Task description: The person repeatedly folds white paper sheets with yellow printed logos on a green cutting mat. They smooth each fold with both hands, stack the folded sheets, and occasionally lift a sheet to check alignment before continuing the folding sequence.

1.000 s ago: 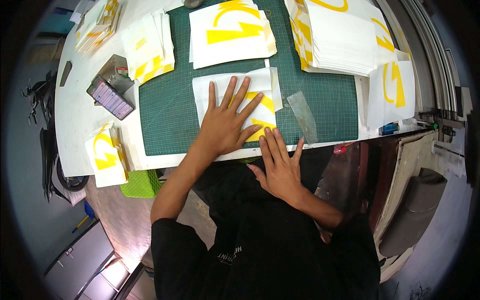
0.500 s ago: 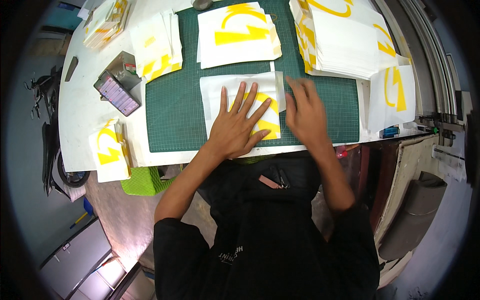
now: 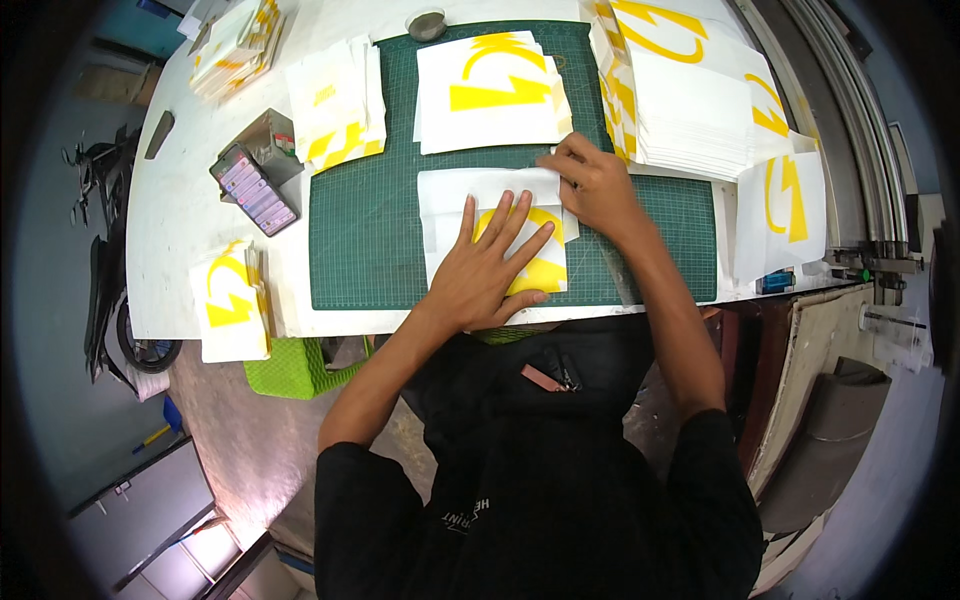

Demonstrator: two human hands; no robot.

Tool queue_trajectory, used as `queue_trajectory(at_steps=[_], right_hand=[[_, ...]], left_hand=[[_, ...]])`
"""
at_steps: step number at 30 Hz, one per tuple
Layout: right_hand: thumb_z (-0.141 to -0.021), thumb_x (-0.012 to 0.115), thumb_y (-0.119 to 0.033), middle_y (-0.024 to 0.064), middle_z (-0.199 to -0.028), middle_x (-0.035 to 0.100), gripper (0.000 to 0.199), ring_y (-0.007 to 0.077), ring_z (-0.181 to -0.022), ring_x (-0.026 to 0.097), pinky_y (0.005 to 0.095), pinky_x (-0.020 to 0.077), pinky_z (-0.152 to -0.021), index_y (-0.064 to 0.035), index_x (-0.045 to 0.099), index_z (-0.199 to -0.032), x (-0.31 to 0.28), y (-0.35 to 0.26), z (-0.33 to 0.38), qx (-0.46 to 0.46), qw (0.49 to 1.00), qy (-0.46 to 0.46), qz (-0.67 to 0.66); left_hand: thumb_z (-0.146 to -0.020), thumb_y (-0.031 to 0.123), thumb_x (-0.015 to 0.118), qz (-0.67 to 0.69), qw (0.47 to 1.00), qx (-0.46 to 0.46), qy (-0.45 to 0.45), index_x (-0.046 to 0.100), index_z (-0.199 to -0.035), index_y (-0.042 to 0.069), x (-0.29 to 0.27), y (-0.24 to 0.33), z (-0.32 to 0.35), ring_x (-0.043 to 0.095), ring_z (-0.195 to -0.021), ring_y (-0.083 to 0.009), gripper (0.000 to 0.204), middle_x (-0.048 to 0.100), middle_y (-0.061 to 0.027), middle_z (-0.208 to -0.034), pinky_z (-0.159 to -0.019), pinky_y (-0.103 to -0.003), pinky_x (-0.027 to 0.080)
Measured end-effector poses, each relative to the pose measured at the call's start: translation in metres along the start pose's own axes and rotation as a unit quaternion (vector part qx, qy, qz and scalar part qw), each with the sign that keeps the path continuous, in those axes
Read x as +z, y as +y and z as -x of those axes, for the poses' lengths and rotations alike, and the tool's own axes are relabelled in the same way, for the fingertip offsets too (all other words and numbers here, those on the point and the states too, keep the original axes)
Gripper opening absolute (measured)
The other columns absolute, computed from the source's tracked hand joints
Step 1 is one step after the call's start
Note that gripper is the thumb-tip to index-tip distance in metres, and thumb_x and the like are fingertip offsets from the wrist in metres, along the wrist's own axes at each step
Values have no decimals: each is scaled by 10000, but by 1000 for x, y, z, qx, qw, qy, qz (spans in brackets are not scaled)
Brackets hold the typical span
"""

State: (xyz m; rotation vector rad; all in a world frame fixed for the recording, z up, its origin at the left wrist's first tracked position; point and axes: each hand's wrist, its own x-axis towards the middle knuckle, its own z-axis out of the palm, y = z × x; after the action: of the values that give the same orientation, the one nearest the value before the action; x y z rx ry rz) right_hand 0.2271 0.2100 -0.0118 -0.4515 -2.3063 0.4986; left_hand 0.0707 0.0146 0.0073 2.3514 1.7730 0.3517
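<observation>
My left hand [image 3: 488, 265] lies flat with spread fingers on a white folded paper piece [image 3: 450, 195] with a yellow print, pressing it on the green cutting mat [image 3: 370, 235]. At the paper's upper right corner, my right hand [image 3: 592, 180] is closed, its thumb and fingertips drawn together. What is between those fingertips is too small to make out. A narrow pale flap [image 3: 571, 226] sticks out along the paper's right edge. On the mat beside my right forearm lies a see-through strip [image 3: 619, 275].
Beyond the paper lies a stack of printed white pieces [image 3: 490, 95]. More stacks stand left [image 3: 335, 105] and right [image 3: 690, 110]. A phone [image 3: 255, 190] leans on a grey box [image 3: 272, 140]. A small round dish [image 3: 427, 24] sits at the mat's far edge; folded pieces [image 3: 232, 305] lie near left.
My right hand has moved up from the paper's right edge to its upper right corner, and its fingers have curled together. My left hand stays flat on the paper. The view has shifted slightly.
</observation>
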Motion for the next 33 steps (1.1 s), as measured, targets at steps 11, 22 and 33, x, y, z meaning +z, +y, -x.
queue_trajectory(at_steps=[11,22,33], right_hand=[[-594,758,95,98,-876,664,456,189,-601,588,293,415,-481,-32,815,-1028,-52,-61,5,-204,969,129,47],[-885,783,-4,117,-1029,701,467,165,-825,633,285,491,-717,13,633,-1326,-76,-101,34,51,948,231,-212],[-899,771,64,83,-1046,646,536,118,-969,578,253,470,-864,62,586,-1402,-87,-141,34,246,846,149,-448]], left_hand=[[-894,63,828,455,734,-271,425,588,-1365,-45,-72,1,38,612,-1101,-156,539,659,-93,-1134,-1003,-320,469],[-843,69,898,458,728,-209,465,712,-1191,-18,-69,13,73,676,-986,-164,404,714,-106,-1125,-895,-290,532],[-802,56,921,413,774,-104,470,731,-1049,1,-71,23,71,577,-719,-110,317,687,-76,-833,-663,-259,457]])
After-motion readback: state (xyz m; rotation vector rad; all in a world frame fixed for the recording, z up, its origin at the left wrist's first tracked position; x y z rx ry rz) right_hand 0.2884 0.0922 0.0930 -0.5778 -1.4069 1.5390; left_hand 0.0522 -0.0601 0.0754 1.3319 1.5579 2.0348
